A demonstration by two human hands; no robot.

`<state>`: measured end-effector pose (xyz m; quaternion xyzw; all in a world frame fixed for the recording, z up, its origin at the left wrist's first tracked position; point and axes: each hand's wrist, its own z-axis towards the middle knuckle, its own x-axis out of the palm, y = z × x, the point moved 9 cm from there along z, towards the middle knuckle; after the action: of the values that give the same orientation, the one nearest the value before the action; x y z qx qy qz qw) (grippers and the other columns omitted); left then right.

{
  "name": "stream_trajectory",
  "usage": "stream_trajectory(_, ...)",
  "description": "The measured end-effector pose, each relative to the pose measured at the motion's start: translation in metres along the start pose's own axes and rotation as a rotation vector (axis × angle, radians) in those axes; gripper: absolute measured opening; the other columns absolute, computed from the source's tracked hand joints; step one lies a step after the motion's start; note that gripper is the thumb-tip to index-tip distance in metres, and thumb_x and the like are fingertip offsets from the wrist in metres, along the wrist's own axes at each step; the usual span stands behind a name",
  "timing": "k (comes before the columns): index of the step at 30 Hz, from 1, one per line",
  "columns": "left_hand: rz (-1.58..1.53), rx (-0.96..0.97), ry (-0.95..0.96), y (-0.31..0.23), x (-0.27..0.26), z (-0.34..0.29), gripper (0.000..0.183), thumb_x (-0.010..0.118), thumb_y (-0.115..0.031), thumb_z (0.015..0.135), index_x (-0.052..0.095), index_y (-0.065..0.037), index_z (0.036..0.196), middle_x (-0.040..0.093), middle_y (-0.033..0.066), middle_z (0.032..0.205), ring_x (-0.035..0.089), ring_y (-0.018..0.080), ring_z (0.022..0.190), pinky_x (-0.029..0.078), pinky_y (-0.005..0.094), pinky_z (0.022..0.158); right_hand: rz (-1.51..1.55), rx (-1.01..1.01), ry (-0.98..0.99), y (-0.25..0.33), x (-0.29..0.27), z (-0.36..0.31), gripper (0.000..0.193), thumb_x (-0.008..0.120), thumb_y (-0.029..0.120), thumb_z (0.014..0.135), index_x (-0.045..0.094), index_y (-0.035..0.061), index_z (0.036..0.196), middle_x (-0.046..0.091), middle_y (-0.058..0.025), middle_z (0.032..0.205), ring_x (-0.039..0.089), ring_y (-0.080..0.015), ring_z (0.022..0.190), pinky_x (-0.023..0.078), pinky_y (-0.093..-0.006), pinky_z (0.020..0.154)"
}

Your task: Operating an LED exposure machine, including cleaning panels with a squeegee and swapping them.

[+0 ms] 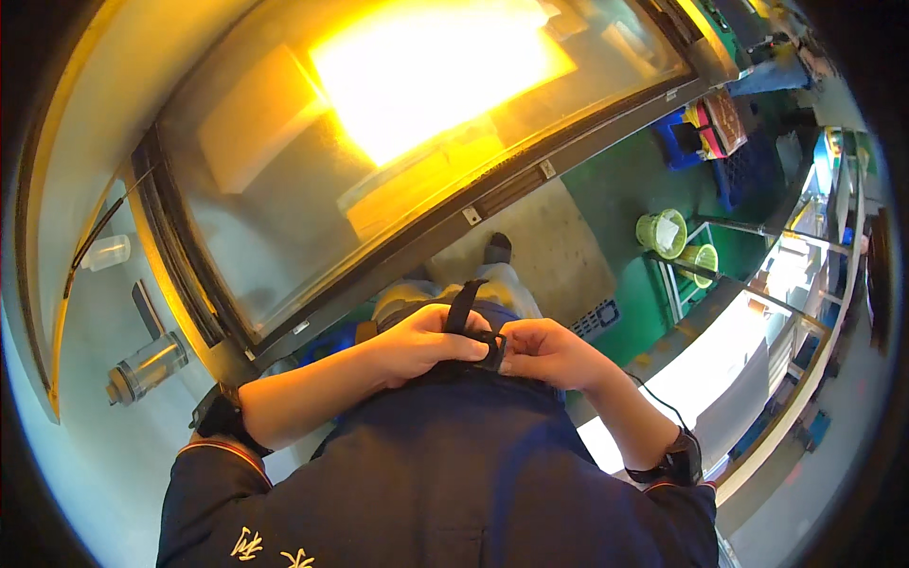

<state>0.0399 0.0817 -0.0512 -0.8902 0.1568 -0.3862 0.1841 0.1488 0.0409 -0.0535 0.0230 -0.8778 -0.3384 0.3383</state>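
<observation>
A black strap (pixel 462 308) sticks up from between my hands, in front of my waist. My left hand (pixel 424 343) is closed on it, with the thumb pressed over a small black buckle-like piece (pixel 491 349). From the other side, my right hand (pixel 544 352) pinches the edge of that same piece between thumb and fingers. The fingers partly hide the piece, so I cannot make out its exact form. Each of my forearms carries a black band with a device near the elbow: the left band (pixel 223 417) and the right band (pixel 677 461).
A brightly lit glass-fronted cabinet (pixel 511 180) with a dark frame stands before me. At left, a clear cylinder (pixel 151 367) is mounted on the pale wall. To the right are yellow-green baskets (pixel 661 234), a metal rack (pixel 814 331) and blue crates (pixel 677 142) on the green floor.
</observation>
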Motion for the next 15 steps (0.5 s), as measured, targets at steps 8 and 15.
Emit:
stream_trajectory(8,0.062,0.029,0.147,0.003,-0.001,0.001,0.014,0.069,-0.018,0.093,0.065,-0.007,0.1,0.061,-0.0046,0.088,0.054,0.0046,0.083,0.044,0.0233,0.077,-0.327,-0.065,-0.289,-0.001,0.002,-0.001,0.012,0.07,0.014,0.089,0.065,0.0026,0.09,0.058,0.0009,0.07,0.052,-0.0065,0.068,0.043,-0.0256,0.062)
stream_trajectory(15,0.293,0.153,0.306,-0.002,-0.003,-0.007,0.016,0.066,-0.022,0.097,0.061,-0.008,0.101,0.06,-0.0042,0.093,0.051,0.0056,0.088,0.043,0.0258,0.081,-0.621,-0.247,-0.489,0.011,0.014,-0.004,0.014,0.074,0.012,0.084,0.067,0.0016,0.091,0.06,-0.0049,0.07,0.055,-0.0117,0.06,0.045,-0.0276,0.058)
